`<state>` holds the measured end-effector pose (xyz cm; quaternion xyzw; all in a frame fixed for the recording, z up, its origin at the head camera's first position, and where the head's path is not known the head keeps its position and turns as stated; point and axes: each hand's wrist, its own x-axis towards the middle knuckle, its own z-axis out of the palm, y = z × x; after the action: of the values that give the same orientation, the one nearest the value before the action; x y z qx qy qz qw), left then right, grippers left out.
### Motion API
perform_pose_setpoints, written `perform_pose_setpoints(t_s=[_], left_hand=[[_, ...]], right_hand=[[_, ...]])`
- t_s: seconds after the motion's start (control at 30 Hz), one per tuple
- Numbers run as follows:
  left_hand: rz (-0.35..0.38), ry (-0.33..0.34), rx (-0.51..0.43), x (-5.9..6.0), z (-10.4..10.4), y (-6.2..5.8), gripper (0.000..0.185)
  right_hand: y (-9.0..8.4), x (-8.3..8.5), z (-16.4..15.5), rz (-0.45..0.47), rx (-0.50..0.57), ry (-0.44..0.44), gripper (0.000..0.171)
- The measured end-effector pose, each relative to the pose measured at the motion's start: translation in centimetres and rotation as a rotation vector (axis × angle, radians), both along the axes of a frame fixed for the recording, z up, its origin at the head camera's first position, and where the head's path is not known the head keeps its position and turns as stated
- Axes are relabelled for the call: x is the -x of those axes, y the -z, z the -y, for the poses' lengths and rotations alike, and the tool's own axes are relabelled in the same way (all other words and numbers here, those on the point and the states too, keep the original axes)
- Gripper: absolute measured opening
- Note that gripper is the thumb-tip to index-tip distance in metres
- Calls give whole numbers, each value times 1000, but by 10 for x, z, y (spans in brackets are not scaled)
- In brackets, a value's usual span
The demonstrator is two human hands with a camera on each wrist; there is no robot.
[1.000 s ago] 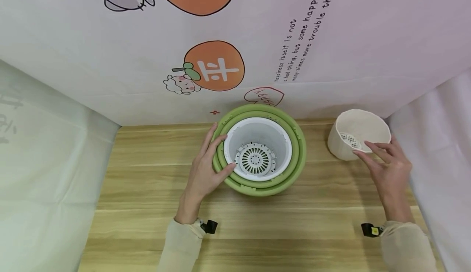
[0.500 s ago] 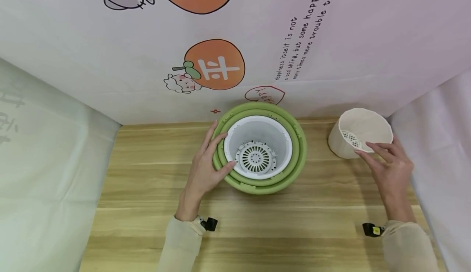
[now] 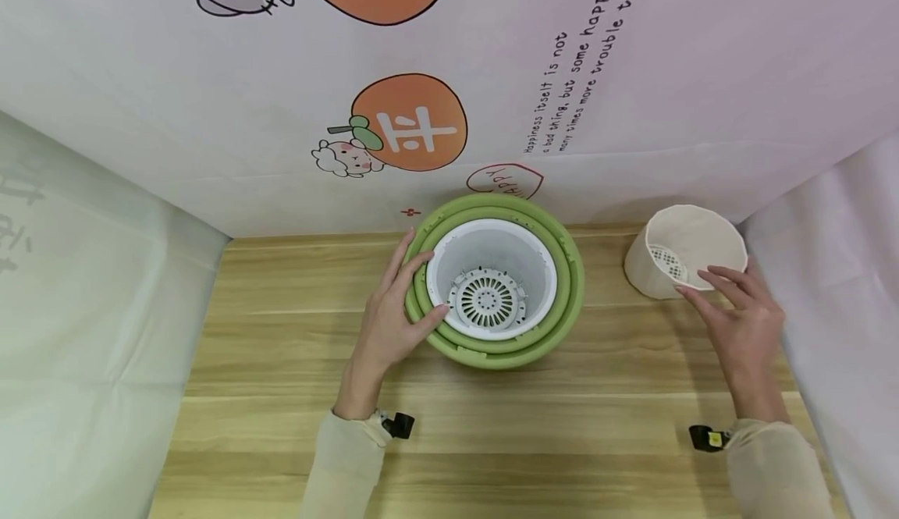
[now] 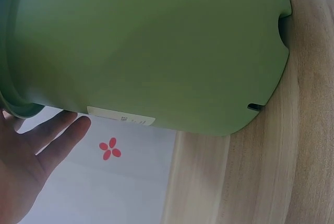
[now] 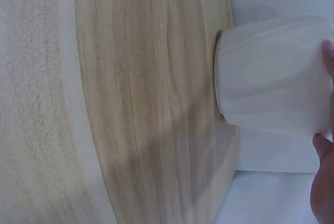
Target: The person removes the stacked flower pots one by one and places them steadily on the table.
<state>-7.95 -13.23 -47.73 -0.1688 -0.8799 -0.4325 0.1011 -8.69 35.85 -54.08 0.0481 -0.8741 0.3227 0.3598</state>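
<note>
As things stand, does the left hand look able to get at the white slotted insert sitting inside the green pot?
Probably yes. The left hand rests on the rim of the green pot, fingers straight. The white insert sits right beside its fingertips, open at the top, with nothing covering it. The right hand is away at the cream pot.

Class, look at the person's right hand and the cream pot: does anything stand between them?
Nothing visible does. The right hand already touches the rim of the cream pot, fingers on its near edge. The green pot stands apart to the left, with bare wooden table between.
</note>
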Motion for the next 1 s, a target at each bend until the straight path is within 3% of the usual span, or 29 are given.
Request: perform_pose_setpoints(t_s=[0.3, 0.77, 1.0], left_hand=[[-11, 1, -13, 0, 0, 0, 72], [-6, 6, -12, 0, 2, 2, 73], [-6, 1, 5, 1, 2, 1, 73]], right_hand=[[2, 2, -1, 0, -10, 0, 41], [2, -8, 9, 75, -82, 44, 78], [-14, -7, 28, -8, -87, 26, 84]])
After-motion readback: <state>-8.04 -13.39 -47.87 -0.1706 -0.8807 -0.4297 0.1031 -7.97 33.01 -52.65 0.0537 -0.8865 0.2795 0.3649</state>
